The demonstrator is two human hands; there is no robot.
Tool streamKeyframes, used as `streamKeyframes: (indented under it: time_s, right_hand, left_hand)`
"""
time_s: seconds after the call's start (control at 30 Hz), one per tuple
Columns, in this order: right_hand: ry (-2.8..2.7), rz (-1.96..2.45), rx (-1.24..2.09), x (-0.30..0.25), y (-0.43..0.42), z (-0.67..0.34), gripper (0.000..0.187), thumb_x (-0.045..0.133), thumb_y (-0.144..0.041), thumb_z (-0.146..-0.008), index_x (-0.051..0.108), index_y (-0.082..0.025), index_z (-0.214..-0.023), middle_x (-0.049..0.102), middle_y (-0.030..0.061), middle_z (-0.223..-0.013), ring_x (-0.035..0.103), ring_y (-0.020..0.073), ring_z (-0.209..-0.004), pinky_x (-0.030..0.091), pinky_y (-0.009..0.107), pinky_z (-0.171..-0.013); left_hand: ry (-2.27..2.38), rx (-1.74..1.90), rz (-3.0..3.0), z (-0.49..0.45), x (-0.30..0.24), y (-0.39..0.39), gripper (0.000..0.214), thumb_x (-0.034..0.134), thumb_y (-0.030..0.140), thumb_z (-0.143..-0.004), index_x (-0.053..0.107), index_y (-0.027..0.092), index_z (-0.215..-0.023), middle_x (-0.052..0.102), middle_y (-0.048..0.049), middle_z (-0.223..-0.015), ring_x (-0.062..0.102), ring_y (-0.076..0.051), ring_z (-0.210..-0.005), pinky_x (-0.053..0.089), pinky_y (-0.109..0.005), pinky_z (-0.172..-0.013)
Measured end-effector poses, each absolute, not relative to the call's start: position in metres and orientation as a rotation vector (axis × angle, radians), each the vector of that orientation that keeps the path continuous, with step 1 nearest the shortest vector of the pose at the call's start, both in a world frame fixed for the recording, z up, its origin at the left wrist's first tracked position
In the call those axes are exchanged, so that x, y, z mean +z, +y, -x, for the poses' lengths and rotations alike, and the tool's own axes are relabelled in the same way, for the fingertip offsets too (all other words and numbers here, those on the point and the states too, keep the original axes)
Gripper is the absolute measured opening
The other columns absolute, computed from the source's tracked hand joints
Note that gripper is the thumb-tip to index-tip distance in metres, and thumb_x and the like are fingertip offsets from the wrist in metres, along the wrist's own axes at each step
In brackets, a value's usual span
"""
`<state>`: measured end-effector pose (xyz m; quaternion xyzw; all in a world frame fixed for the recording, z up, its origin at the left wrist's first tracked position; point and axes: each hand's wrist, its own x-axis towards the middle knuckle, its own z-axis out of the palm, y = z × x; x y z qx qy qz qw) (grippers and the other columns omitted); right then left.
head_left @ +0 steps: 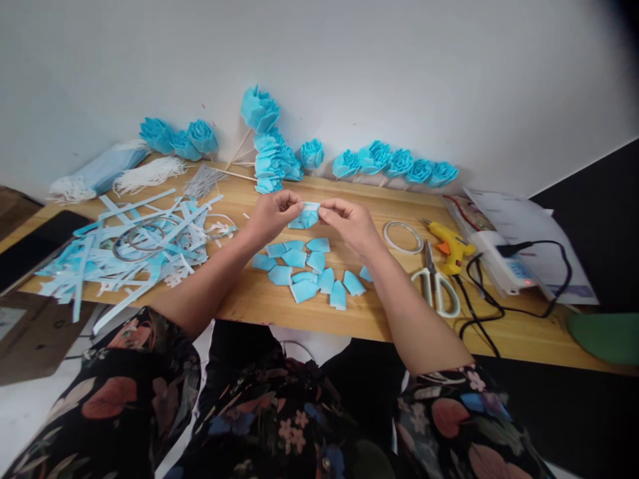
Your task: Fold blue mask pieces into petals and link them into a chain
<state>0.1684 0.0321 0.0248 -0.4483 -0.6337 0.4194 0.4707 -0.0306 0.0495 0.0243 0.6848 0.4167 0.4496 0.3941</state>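
Between my two hands is a small light-blue petal piece (310, 215) with a whitish strip along its top edge. My left hand (274, 214) pinches its left end with thumb and fingertips. At the right end, my right hand (348, 223) grips it the same way. Below, on the wooden table (239, 293), lie several cut blue petals (304, 290) with pointed or rounded tips. Behind the hands, blue flowers (269, 163) on thin sticks are bunched against the wall.
Scrap strips (144, 239) heap at left beside a phone (37, 249) and stacked face masks (100, 169). To the right are a tape roll (403, 237), scissors (433, 286), a yellow glue gun (452, 246) and a corded power strip (506, 263). More flowers (399, 161) line the wall.
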Motion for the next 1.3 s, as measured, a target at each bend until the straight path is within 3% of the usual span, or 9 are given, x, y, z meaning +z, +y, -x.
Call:
streamKeyframes:
  time_s: [0.27,0.5,1.3]
  right_hand:
    - [-1.518,1.160,0.850,0.024,0.031,-0.164,0.019,0.067,-0.037,-0.079,0.074,-0.019,-0.079,0.072,0.0009,-0.075,0.062,0.0146,-0.071,0.049,0.029,-0.072]
    - [-1.603,1.156,0.817,0.025,0.027,-0.161,0.024,0.066,-0.038,-0.080,0.077,-0.017,-0.080,0.068,0.0004,-0.069,0.055,0.0132,-0.064,0.041,0.027,-0.062]
    - [-1.674,1.181,0.717,0.026,0.024,-0.158,0.020,0.063,-0.031,-0.083,0.078,-0.019,-0.082,0.077,0.0022,-0.078,0.066,0.0163,-0.071,0.048,0.028,-0.068]
  left_hand:
    - [1.165,1.514,-1.882,0.025,0.021,0.042,0.006,0.062,0.024,-0.088,0.064,0.018,-0.086,0.059,0.0015,-0.070,0.049,-0.011,-0.060,0.038,-0.025,-0.058]
    - [1.220,1.351,-2.259,0.023,0.014,0.039,0.008,0.066,0.019,-0.089,0.074,0.019,-0.091,0.063,-0.0002,-0.071,0.054,-0.014,-0.065,0.037,-0.029,-0.062]
    - [1.260,1.264,-2.242,0.022,0.015,0.039,0.012,0.062,0.022,-0.087,0.074,0.021,-0.087,0.065,-0.0020,-0.073,0.057,-0.017,-0.071,0.042,-0.031,-0.071]
